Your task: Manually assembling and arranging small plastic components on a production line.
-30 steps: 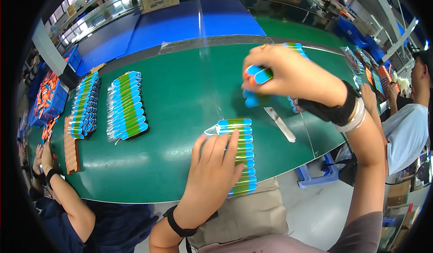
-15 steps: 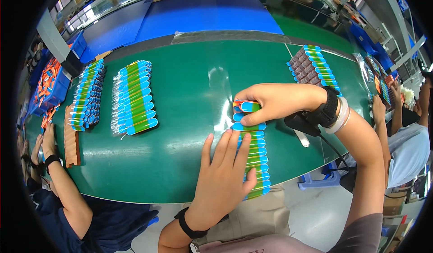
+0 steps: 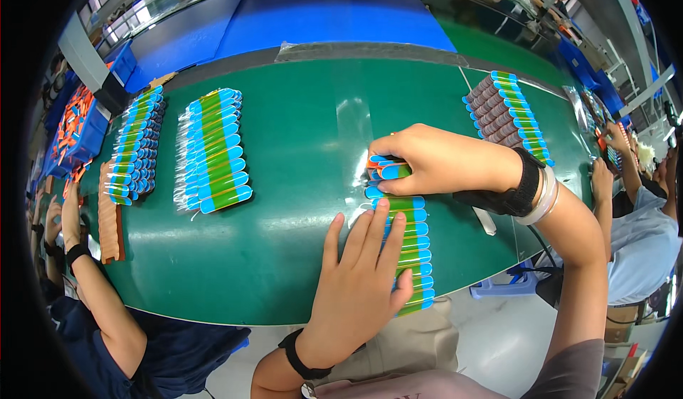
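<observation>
A row of flat, round-ended nail files [image 3: 415, 256], blue-tipped with a green middle band, runs down the green table toward my body, each overlapping its neighbour. My left hand [image 3: 359, 278] lies flat along the left side of this row, fingers stretched and slightly spread, fingertips near its far end. At that end my right hand [image 3: 427, 160] pinches a small bunch of nail files [image 3: 386, 163] with blue tips and some orange showing. Thumb and fingers hold the bunch from the right, just above the row. My palm hides part of it.
Film-wrapped nail file stacks [image 3: 217, 150] stand left, beside another layered stack [image 3: 135, 146] and brown cardboard [image 3: 110, 214]. A further stack [image 3: 509, 111] is at right. A blue bin [image 3: 75, 132] holds orange pieces. A co-worker's arm [image 3: 92, 271] reaches in at left; others work at right.
The view has shifted slightly. The bunch in my right hand now sits more tilted, with more orange edges showing. My left hand stays flat by the row.
</observation>
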`<move>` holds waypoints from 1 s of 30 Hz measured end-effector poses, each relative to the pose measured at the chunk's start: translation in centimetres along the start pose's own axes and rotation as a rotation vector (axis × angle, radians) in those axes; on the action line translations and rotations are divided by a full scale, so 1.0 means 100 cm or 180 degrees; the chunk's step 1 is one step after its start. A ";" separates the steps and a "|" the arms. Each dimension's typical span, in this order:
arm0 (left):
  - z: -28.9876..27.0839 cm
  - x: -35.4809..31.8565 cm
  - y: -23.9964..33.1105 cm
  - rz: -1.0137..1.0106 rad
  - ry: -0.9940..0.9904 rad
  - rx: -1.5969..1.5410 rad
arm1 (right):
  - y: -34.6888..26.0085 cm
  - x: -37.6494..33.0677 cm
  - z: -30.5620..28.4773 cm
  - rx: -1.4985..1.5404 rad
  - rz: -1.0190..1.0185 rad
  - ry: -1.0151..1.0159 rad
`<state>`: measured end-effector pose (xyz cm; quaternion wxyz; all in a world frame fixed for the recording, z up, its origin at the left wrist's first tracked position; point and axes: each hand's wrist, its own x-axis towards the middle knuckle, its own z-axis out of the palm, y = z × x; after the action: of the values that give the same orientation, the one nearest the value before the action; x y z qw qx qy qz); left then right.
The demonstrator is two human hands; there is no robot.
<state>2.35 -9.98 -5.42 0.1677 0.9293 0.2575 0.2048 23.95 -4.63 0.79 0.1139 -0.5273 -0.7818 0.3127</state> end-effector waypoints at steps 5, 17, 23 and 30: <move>-0.001 0.001 0.000 -0.0007 0.0006 -0.0010 | -0.003 0.000 0.001 -0.0056 0.0010 0.0112; -0.004 0.000 0.000 -0.0043 -0.0001 -0.0051 | -0.011 0.000 -0.037 -0.0207 -0.0018 0.0059; -0.001 -0.001 0.001 0.0012 0.0157 -0.0074 | 0.000 0.002 -0.092 0.1258 0.0112 0.0074; -0.003 -0.002 -0.001 0.0068 0.0209 -0.0040 | 0.021 0.030 -0.083 0.1094 0.0393 0.1180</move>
<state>2.00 -9.94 -5.23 0.1628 0.9237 0.2516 0.2386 28.49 1.67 5.50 0.3238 -0.5952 -0.6493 0.3453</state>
